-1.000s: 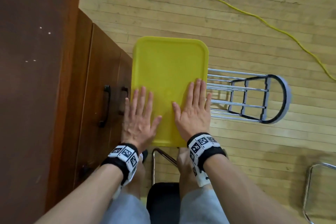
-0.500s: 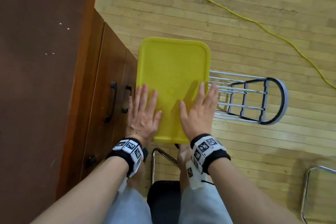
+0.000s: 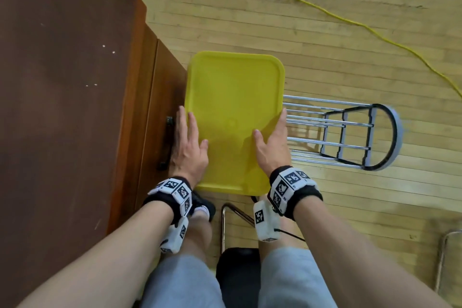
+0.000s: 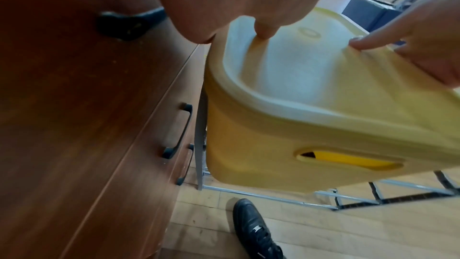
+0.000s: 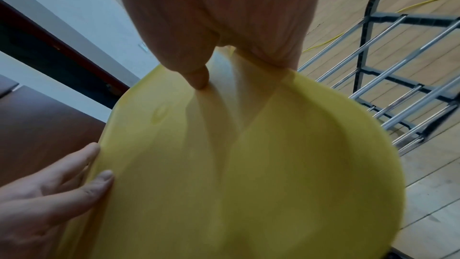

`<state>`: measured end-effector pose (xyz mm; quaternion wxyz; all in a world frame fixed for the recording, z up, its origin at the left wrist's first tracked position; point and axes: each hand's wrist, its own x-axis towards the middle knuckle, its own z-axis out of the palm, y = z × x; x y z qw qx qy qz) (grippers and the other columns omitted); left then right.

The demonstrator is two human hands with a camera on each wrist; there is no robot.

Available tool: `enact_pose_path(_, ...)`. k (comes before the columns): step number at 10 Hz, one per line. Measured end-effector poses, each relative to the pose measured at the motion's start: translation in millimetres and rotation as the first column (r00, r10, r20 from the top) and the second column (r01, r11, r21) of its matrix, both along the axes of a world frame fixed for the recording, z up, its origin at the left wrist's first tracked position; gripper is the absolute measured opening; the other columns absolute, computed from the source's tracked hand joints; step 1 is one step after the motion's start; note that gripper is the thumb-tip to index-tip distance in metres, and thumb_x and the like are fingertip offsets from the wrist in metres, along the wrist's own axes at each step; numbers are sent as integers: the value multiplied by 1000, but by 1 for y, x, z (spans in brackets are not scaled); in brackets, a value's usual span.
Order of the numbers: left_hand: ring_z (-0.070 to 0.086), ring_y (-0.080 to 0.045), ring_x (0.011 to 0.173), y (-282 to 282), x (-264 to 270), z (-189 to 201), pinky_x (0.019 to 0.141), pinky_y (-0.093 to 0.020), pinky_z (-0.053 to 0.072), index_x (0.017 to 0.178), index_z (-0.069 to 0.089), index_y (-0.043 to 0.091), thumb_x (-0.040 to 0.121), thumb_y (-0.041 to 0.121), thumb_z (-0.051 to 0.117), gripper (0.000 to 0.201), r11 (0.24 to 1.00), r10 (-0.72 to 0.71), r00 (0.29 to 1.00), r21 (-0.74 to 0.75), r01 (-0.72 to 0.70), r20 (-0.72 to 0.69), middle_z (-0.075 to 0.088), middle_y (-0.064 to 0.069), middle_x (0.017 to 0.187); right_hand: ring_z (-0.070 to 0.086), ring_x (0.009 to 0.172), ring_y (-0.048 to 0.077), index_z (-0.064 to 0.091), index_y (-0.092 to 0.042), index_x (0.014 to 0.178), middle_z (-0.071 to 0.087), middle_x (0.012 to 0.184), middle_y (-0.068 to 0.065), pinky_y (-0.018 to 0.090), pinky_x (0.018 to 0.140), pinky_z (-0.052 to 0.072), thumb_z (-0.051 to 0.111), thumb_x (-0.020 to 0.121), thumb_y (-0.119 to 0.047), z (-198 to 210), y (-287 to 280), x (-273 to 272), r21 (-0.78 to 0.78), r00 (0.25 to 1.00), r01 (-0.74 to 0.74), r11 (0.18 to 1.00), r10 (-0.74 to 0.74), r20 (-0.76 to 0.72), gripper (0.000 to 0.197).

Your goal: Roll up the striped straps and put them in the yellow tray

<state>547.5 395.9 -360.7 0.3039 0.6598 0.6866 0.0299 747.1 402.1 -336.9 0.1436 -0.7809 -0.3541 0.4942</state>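
Note:
The yellow tray (image 3: 235,87) stands in front of my knees with nothing on its flat top, and shows again in the wrist views (image 4: 298,78) (image 5: 248,164). No striped strap is in any view. My left hand (image 3: 190,137) lies along the tray's left edge, fingers straight, thumb on the top surface. My right hand (image 3: 272,140) lies along the right edge in the same way, its thumb tip pressing the top (image 5: 199,84). Whether the outer fingers reach under the rim is hidden.
A brown wooden cabinet (image 3: 62,107) with black handles (image 3: 166,145) stands tight against the tray's left side. A metal rack (image 3: 350,132) lies on the wooden floor to the right. A yellow cable (image 3: 350,22) runs across the floor beyond. A chair frame (image 3: 232,212) is between my legs.
Both hands have slid apart, from lying flat on the middle of the tray's top to its left and right edges. The view has shifted a little.

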Motion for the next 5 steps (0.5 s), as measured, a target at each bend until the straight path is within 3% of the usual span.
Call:
enact_pose_path(1,-13,-20,160,-2,-7,-5,130,-38,-6,165,3,7,102,41,32,77,986,-157,973,27,164,-167,-10,-9,173,28,154,29,-13,-27,164,5,173,6,44,119,31,50,109,-26,1,4,-11,-3,999,25,1000,-25,-22,84)
enact_pose_path(2,-3,-23,161,-2,-6,-5,130,-40,-2,162,5,4,102,41,26,74,928,-347,887,27,372,-305,0,-13,173,19,157,26,-10,-24,165,4,173,6,40,122,24,51,108,-22,1,4,-11,7,997,62,998,-61,-44,84)
enact_pose_path(3,0,-24,161,0,-1,-8,130,-41,3,162,4,6,102,42,30,75,950,-293,915,27,312,-277,1,-12,173,14,158,24,-9,-23,165,5,173,6,37,123,20,53,107,-19,0,7,-10,21,995,78,997,-76,-60,85)
enact_pose_path(4,-11,-22,160,1,0,-3,131,-43,1,161,-7,12,105,42,32,74,978,-206,940,-42,202,-271,-12,-10,172,11,159,24,-9,-22,165,4,173,8,37,123,18,54,106,-17,2,9,-12,-6,998,61,998,-61,-21,86)
enact_pose_path(5,-11,-21,160,10,6,14,131,-44,4,162,-4,13,105,44,31,74,981,-194,961,-14,195,-195,-11,-10,172,1,160,31,-4,-17,165,-3,172,15,43,127,8,58,104,-26,14,17,-18,27,983,-47,999,41,181,88)
